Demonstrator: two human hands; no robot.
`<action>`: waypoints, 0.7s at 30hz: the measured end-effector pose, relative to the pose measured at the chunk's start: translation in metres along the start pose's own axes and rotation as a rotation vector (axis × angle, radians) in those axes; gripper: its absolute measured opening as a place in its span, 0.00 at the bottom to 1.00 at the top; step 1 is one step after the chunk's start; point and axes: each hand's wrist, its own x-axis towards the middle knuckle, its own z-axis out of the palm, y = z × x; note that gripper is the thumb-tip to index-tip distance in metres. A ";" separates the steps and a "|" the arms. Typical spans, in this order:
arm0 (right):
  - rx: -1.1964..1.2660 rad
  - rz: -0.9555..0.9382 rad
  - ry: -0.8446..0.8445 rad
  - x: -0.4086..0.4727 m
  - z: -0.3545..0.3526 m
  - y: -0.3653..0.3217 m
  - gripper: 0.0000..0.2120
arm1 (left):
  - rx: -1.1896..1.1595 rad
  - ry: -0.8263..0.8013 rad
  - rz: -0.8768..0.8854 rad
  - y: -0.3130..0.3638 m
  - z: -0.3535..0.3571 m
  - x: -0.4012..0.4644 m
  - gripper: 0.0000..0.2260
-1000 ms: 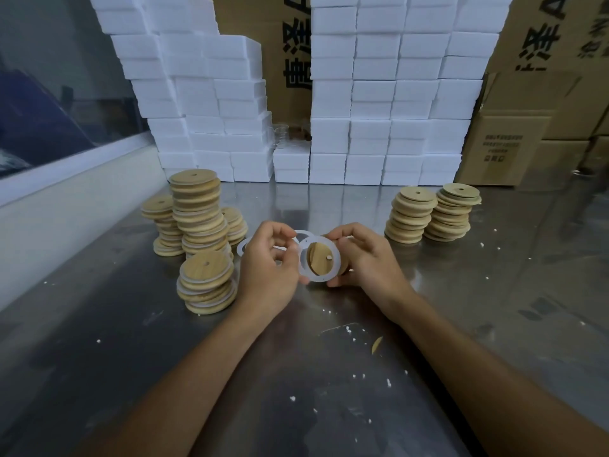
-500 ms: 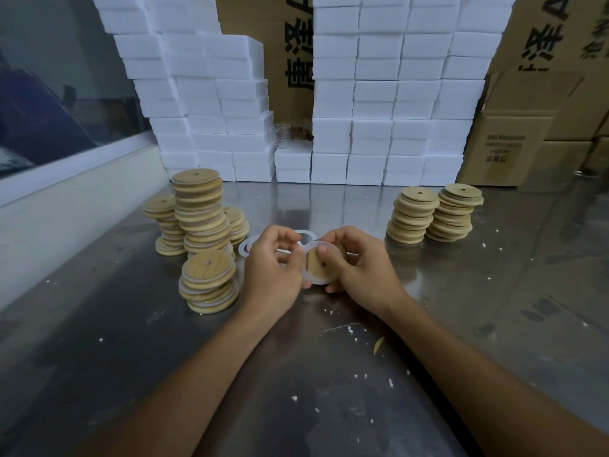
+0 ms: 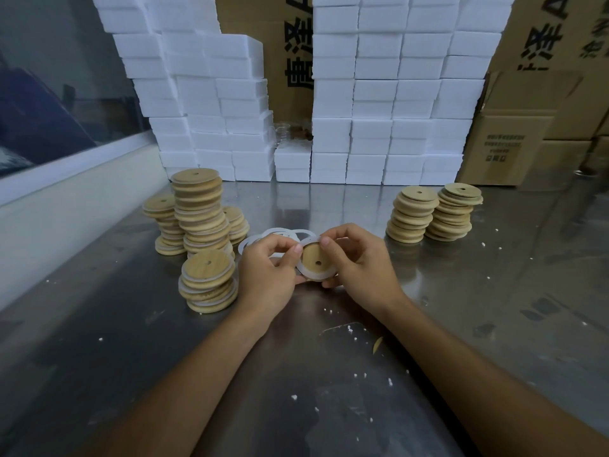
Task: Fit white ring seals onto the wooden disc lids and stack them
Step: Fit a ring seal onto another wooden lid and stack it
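Note:
Both hands hold one wooden disc lid (image 3: 313, 258) just above the metal table. A white ring seal (image 3: 318, 277) sits around its rim. My left hand (image 3: 267, 275) pinches the lid's left edge with thumb and fingers. My right hand (image 3: 359, 265) grips the right edge, its index finger pressing the ring at the top. Several loose white rings (image 3: 280, 234) lie on the table behind my hands. Stacks of lids with seals (image 3: 207, 278) stand to the left. Two stacks of bare lids (image 3: 412, 214) stand at the right.
The steel table (image 3: 494, 291) is strewn with white foam crumbs and a wood chip (image 3: 377, 344). Walls of white foam boxes (image 3: 379, 94) and cardboard cartons (image 3: 527, 133) line the back. A white ledge (image 3: 66, 199) runs along the left.
The ring was loose beside the lid a second ago; it now sits around the lid's rim. The lid has turned its face toward me, and my fingers have shifted along its edge.

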 end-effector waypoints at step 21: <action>0.070 0.142 -0.033 0.000 -0.013 -0.011 0.04 | 0.061 -0.017 -0.081 0.003 -0.007 0.003 0.11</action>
